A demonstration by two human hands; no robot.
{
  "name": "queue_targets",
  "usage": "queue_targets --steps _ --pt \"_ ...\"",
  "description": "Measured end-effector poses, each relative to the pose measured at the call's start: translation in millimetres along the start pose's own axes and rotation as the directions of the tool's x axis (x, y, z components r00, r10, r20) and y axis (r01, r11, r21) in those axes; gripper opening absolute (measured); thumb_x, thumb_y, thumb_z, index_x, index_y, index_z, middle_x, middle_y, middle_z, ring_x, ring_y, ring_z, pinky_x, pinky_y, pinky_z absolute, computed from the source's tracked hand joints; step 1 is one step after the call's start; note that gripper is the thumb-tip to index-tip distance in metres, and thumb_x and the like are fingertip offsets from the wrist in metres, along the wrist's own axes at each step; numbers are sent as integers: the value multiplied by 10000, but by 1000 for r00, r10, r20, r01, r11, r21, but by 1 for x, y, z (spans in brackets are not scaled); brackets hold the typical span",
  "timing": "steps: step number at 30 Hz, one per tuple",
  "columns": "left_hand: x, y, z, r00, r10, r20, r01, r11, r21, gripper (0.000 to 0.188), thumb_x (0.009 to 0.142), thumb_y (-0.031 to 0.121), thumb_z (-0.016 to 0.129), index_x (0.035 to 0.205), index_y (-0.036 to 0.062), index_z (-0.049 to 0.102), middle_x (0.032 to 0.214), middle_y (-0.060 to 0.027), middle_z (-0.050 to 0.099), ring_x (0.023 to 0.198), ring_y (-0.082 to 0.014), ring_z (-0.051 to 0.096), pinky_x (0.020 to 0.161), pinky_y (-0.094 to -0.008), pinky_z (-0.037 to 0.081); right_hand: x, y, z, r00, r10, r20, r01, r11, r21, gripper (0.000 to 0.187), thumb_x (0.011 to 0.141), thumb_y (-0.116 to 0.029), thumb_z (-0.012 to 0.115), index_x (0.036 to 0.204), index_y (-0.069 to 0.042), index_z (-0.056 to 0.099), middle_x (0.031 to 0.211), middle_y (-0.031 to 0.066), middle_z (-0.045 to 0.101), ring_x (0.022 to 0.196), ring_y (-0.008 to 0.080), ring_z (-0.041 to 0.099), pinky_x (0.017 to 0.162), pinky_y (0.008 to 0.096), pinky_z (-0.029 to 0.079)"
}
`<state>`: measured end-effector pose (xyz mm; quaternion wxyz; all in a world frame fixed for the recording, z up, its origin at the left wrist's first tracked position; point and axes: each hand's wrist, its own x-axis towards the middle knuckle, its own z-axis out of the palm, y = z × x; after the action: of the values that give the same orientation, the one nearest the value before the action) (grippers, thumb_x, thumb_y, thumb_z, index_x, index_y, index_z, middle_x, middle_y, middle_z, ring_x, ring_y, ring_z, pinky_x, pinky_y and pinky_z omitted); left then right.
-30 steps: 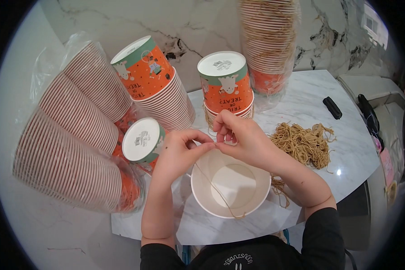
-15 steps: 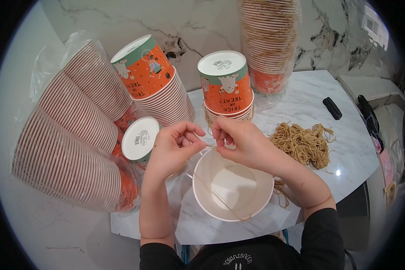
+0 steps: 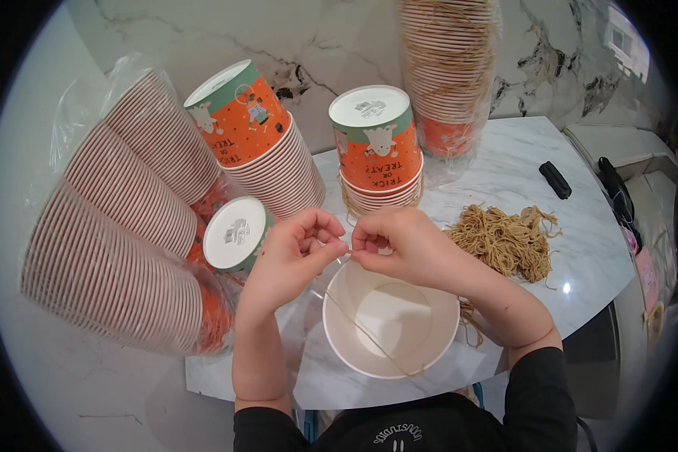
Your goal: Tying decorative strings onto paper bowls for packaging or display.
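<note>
A white paper bucket (image 3: 342, 336) stands mouth up on the table's near side, its inside bare except for a thin tan cord (image 3: 370, 332) slanting across the mouth to the near rim. Over the far rim my two hands meet, fingertips almost touching. My left hand (image 3: 297, 248) is closed in a pinch on the cord's end by the rim. My right hand (image 3: 403, 242) pinches at the same spot, thumb against bent fingers. A small pale tip shows just under the fingertips; its exact shape I cannot make out.
A heap of tan cords (image 3: 505, 239) lies right of the bucket, with a black object (image 3: 555, 181) beyond. Upside-down orange and green bucket stacks (image 3: 380, 154) stand behind. Plastic-wrapped bucket stacks (image 3: 113, 264) lean at left; another wrapped stack (image 3: 452, 75) rises at the back.
My hands have drawn closer together, the right one shifting slightly left and down. The bucket sits slightly lower in the view.
</note>
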<state>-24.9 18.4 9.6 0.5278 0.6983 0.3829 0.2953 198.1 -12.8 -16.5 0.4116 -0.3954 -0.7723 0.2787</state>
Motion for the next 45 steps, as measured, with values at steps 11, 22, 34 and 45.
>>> queue_targets --steps 11,22,34,45 --pt "-1 -6 -6 989 7 148 1 999 -51 204 973 -14 680 1083 57 523 967 38 581 855 -7 592 732 -169 489 -2 2 5 988 -151 -32 135 948 -289 133 768 -70 738 828 -32 626 749 78 619 768 273 617 690 389 516" --pt "-6 11 3 997 23 79 5 942 -336 392 943 26 732 1245 60 485 1002 -55 708 786 -46 627 649 -195 472 -1 -10 -11 999 -40 -15 39 999 -14 155 808 -122 775 893 -27 687 795 111 675 760 279 685 678 380 535" --pt "-25 25 26 971 199 -135 -237 877 -418 311 914 -64 716 1118 34 504 957 -138 736 715 -85 659 634 -195 528 -2 -7 -5 968 -242 -65 223 950 -217 101 837 -91 795 899 -31 744 866 78 650 830 253 646 726 365 525" --pt "-60 50 38 889 380 -254 -457 729 -509 309 819 -126 704 972 39 491 848 -202 710 614 -110 617 590 -208 520 -21 -36 -45 951 64 302 54 928 -368 207 917 -196 699 1045 -34 714 917 148 688 847 362 687 747 446 534"
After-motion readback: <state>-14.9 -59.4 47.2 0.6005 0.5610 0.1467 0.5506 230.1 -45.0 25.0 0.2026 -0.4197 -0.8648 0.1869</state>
